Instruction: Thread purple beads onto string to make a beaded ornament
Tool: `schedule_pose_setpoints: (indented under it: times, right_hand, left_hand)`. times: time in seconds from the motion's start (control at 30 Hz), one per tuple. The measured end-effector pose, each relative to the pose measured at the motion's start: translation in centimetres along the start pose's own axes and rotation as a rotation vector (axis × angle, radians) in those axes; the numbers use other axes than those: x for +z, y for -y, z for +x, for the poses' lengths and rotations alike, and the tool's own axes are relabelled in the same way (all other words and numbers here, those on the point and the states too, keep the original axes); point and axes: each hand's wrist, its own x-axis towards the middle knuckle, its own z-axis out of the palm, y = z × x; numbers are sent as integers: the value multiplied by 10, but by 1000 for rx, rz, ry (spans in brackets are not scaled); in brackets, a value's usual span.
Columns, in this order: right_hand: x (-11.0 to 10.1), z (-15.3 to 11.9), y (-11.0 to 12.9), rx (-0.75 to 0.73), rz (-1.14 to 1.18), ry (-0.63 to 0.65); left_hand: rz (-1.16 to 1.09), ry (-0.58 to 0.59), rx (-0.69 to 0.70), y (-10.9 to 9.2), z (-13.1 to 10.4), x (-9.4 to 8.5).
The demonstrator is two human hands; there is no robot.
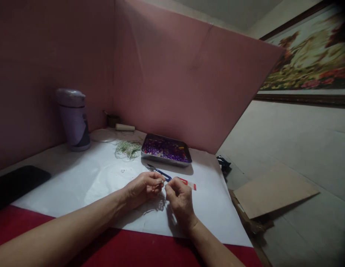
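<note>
A tall pink board screen (172, 74) stands folded around the back of the work surface, filling the view from nine o'clock round to two o'clock, and at two o'clock beyond it a framed floral picture (308, 63) hangs on the pale wall. Below lies a large white sheet of paper (85, 178) spread over a red tablecloth (127, 252), which shows along the six o'clock edge. At four o'clock, off the table, a flat piece of brown cardboard (272, 191) rests on the floor. A lilac plastic flask with a domed lid (73, 118) stands upright at ten o'clock, and a flat black pad (16, 183) lies at nine o'clock. Just above centre sits a shallow rectangular metal tray of purple beads (166, 149), with a loose tangle of pale green thread (128, 149) just beside it at its nine o'clock side. Near the centre the left hand (143, 187) and the right hand (180, 198) meet with fingertips pinched close together, both curled shut on something too small to make out; a small strand of clear beads (160, 205) lies or hangs just beneath them over the paper. Just behind the hands lie blue-handled thread snips (159, 171) and a small red and white tube (189, 183).
</note>
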Motion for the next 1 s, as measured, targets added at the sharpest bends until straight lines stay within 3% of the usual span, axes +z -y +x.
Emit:
schedule_pose_setpoints:
  times: [0.27, 1.0]
  right_hand:
    - [1, 0, 0, -11, -11, -5]
    - [3, 0, -2, 63, 33, 15]
  left_hand:
    - [17, -54, -2, -1, 0, 4]
    - [-39, -5, 8, 3, 3, -5]
